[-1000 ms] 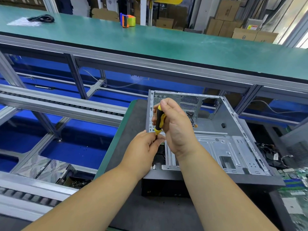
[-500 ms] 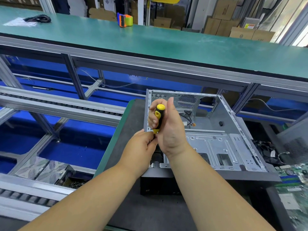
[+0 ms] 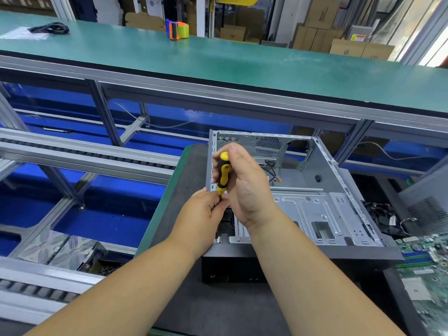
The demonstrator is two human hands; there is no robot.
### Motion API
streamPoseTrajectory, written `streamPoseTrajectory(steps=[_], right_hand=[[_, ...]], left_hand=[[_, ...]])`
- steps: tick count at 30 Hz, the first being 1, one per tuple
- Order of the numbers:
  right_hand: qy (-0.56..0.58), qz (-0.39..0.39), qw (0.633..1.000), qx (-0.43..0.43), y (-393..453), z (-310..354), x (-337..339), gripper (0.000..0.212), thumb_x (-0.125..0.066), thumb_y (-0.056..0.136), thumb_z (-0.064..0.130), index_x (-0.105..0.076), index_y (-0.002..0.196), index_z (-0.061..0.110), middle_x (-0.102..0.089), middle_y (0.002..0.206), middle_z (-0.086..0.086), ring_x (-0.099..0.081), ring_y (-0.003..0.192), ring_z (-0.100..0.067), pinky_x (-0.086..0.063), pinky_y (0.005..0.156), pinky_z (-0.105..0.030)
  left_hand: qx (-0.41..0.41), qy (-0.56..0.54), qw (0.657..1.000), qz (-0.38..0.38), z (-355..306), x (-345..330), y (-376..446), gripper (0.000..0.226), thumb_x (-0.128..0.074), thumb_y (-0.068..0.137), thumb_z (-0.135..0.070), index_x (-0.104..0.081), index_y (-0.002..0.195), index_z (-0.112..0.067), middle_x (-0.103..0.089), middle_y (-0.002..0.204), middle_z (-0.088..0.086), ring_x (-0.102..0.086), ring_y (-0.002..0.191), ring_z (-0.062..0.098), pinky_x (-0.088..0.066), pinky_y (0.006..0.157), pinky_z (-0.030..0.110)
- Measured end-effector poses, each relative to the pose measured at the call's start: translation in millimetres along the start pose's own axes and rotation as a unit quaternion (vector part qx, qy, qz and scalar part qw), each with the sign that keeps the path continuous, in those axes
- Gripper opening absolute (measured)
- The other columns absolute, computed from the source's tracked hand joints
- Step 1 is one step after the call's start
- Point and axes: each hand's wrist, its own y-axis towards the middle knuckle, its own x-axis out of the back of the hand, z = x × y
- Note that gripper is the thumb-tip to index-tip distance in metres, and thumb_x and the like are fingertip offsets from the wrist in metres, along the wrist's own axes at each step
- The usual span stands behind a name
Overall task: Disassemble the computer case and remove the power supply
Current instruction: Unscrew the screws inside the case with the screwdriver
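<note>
Hands meet at the near-left wall of the computer case [image 3: 303, 209]: the right hand [image 3: 247, 187] wraps the yellow-and-black screwdriver [image 3: 223, 173] upright, while the left hand [image 3: 206, 212] pinches its lower end, tip hidden. Keeping the shaft square and pressed into the screw should prevent slipping. Open and largely stripped, the case lies on the dark desk [image 3: 218, 306]; no power supply is identifiable.
</note>
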Motion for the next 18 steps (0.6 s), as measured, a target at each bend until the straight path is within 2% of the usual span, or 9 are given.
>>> streamPoseTrajectory(steps=[4, 8, 11, 13, 15, 18], right_hand=[[-0.001, -0.026, 1.0, -0.005, 4.1, -2.8, -3.0, 0.033, -0.044, 0.092, 0.036, -0.059, 0.071, 0.014, -0.05, 0.064, 0.0, -0.042, 0.057, -0.013, -0.036, 0.055, -0.022], [-0.005, -0.012, 1.0, -0.011, 8.9, -2.9, -7.9, 0.031, -0.043, 0.085, 0.031, -0.052, 0.059, 0.018, -0.038, 0.053, 0.001, -0.031, 0.049, -0.012, -0.026, 0.048, -0.023], [-0.001, 0.023, 0.999, -0.022, 12.6, -2.7, -11.9, 0.037, -0.039, 0.088, 0.026, -0.049, 0.053, 0.017, -0.03, 0.047, 0.0, -0.025, 0.042, -0.011, -0.023, 0.043, -0.021], [0.008, 0.033, 0.999, -0.033, 16.6, -1.7, -11.5, 0.044, -0.035, 0.095, 0.022, -0.047, 0.053, 0.014, -0.025, 0.045, 0.0, -0.021, 0.04, -0.011, -0.022, 0.041, -0.021], [0.019, 0.032, 0.998, -0.046, 20.1, -0.4, -8.7, 0.049, -0.03, 0.102, 0.023, -0.047, 0.057, 0.012, -0.024, 0.044, 0.0, -0.019, 0.04, -0.012, -0.02, 0.042, -0.022], [0.048, 0.054, 0.996, -0.055, 20.0, 1.2, -5.8, 0.048, -0.031, 0.104, 0.039, -0.048, 0.071, 0.01, -0.03, 0.045, 0.001, -0.02, 0.042, -0.012, -0.022, 0.042, -0.022]], left_hand=[[0.002, -0.002, 1.0, -0.004, -2.3, 1.4, -0.1, 0.035, -0.054, 0.096, -0.023, -0.049, 0.062, -0.032, -0.05, 0.069, -0.01, -0.047, 0.077, 0.001, -0.033, 0.061, 0.008], [0.004, 0.015, 1.0, -0.005, 0.4, 0.4, 0.7, 0.03, -0.05, 0.095, -0.023, -0.048, 0.066, -0.016, -0.048, 0.071, 0.004, -0.044, 0.071, 0.006, -0.032, 0.059, 0.011], [0.001, 0.015, 1.0, -0.002, 1.7, -0.3, 1.0, 0.027, -0.048, 0.096, -0.023, -0.049, 0.07, -0.017, -0.051, 0.075, 0.004, -0.046, 0.072, 0.013, -0.038, 0.06, 0.022], [0.0, 0.007, 1.0, -0.001, 1.8, 0.1, 1.3, 0.027, -0.046, 0.097, -0.027, -0.053, 0.074, -0.017, -0.052, 0.078, 0.004, -0.05, 0.076, 0.017, -0.045, 0.064, 0.031], [-0.002, 0.005, 1.0, 0.005, 2.7, 0.6, 1.2, 0.032, -0.044, 0.098, -0.033, -0.057, 0.079, -0.011, -0.055, 0.08, 0.009, -0.053, 0.082, 0.02, -0.047, 0.075, 0.03], [0.005, 0.009, 1.0, 0.014, 3.5, 0.3, 0.6, 0.032, -0.044, 0.098, -0.034, -0.06, 0.084, -0.01, -0.057, 0.084, 0.01, -0.054, 0.089, 0.02, -0.047, 0.082, 0.029]])
